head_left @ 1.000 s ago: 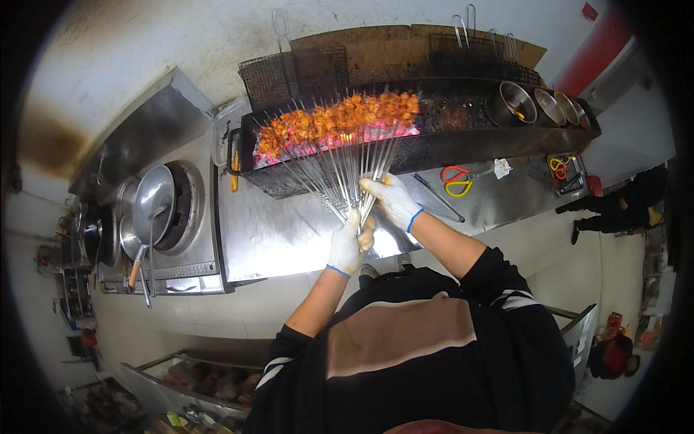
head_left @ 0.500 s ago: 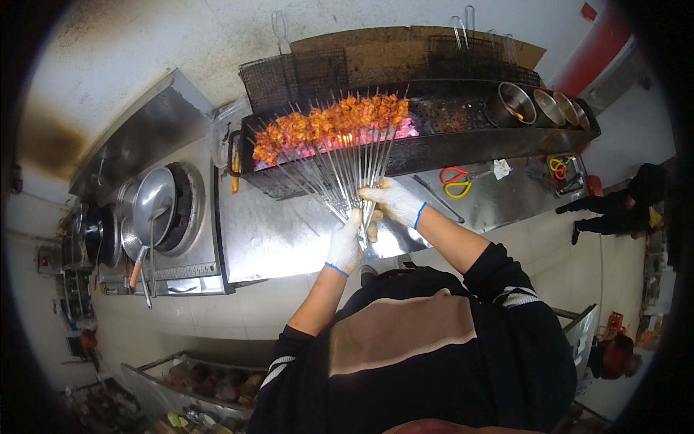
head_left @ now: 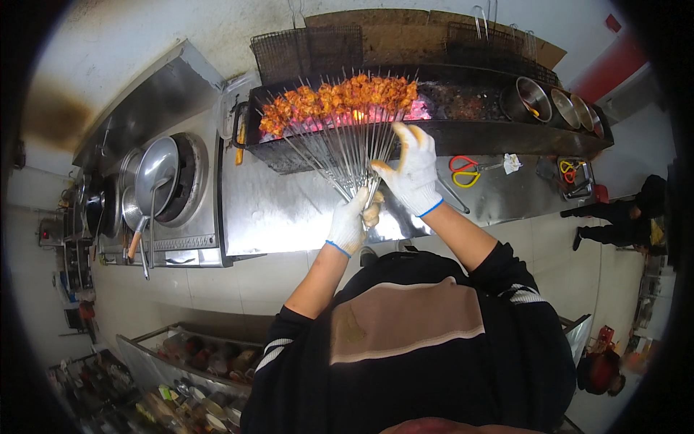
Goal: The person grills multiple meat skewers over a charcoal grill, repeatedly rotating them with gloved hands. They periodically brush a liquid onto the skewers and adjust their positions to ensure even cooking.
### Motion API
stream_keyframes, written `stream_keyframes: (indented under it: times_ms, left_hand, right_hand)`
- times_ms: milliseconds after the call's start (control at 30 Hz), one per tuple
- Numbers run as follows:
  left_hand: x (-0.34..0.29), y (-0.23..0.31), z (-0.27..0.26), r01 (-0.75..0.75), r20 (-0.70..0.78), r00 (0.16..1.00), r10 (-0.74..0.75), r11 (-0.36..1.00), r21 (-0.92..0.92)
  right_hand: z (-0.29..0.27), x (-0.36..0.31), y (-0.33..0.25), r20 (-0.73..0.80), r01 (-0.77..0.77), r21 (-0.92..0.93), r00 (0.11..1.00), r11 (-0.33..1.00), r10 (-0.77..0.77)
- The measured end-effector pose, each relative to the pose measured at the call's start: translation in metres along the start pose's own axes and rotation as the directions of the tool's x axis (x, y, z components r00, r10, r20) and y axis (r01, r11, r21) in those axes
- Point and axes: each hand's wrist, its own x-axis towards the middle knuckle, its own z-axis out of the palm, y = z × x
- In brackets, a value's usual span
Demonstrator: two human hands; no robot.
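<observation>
1. Far left, a shiny wok sits tilted against a round burner, a ladle resting in it.
2. Just nearer, there's a strainer with a wooden handle pointing toward the near edge of the stove.
3. Now the steel counter, and along its far side the long black grill, coals glowing pink at its left end.
4. Here are the skewers, a full fan of them, browned meat over those coals, metal handles converging on the near side.
5. The left hand, white-gloved, grips the bunched handles tight at the near end.
6. Right beside it, the right hand, gloved too, is open, thumb and fingers spread at the fan's right edge; whether it touches the metal, I can't tell.
7. Further right, red-and-yellow-handled scissors lie on the counter.
8. Beyond them, metal pots stand at the grill's right end.
9. Far right, a person in dark trousers.
</observation>
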Motion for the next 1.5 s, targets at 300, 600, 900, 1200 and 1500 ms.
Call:
stream_keyframes:
  times_ms: [300, 600, 900, 1200, 1500]
  left_hand:
    - [0.007, -0.001, -0.014, 0.088, 0.056, 0.995, -0.077, 0.967, -0.240]
    - [-0.006, 0.013, 0.019, 0.037, -0.129, 0.990, -0.058, 0.987, -0.155]
    - [0.013, 0.010, -0.023, 0.177, 0.138, 0.979, -0.149, 0.958, -0.226]
    - [0.034, 0.000, -0.032, 0.111, 0.197, 0.977, -0.079, 0.982, -0.154]
    - [0.057, -0.048, 0.021, 0.049, 0.084, 0.995, -0.053, 0.997, 0.051]
  right_hand:
    - [0.000, -0.005, -0.003, 0.325, 0.582, 0.325, 0.671, 0.745, -0.667]
    - [-0.009, -0.037, -0.010, 0.334, 0.262, 0.443, 0.839, 0.857, -0.429]
    - [-0.049, -0.070, 0.039, 0.398, -0.107, 0.437, 0.913, 0.893, -0.085]
    - [-0.186, -0.100, 0.249, 0.010, -0.610, 0.344, 0.763, 0.714, 0.647]
    - [-0.353, -0.037, 0.548, -0.299, -0.605, -0.173, 0.784, 0.777, 0.543]
